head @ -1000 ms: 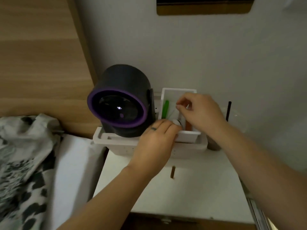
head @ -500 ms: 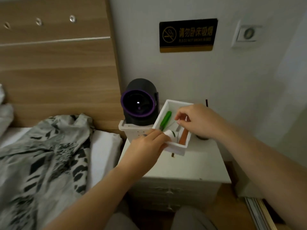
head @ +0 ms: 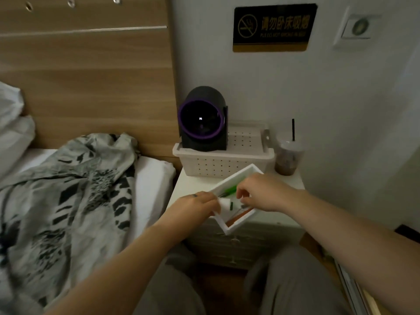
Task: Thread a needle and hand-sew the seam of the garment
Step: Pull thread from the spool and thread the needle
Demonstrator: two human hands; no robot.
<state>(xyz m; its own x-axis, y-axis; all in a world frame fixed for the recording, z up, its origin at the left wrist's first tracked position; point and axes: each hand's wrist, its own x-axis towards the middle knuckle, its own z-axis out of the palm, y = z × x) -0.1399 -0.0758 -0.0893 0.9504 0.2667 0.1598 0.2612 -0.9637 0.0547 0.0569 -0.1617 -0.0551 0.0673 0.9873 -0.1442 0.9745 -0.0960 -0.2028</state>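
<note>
A white bedside surface (head: 184, 187) stands against a pale wall, between a bed (head: 152, 178) with a wooden headboard (head: 91, 76) and a bare stretch of wall. A black-and-gold no-smoking sign (head: 273, 27) hangs above it. At the back of the surface, a perforated white basket (head: 218, 165) carries a black device with a purple ring (head: 202, 119). A lidded plastic cup with a dark straw (head: 287, 160) stands just beside the basket.

The grey patterned garment (head: 68, 189) lies crumpled on the bed, well apart from both hands.

A small white sewing box (head: 229, 227) sits over the front of the surface. Its long axis runs from near-left up toward the cup, as do the green tool (head: 229, 190) and orange piece (head: 238, 215) inside it. The left hand (head: 193, 206) grips the box's near-left edge. The right hand (head: 266, 194) reaches in with bent fingers. Whether it pinches anything, I cannot tell.
</note>
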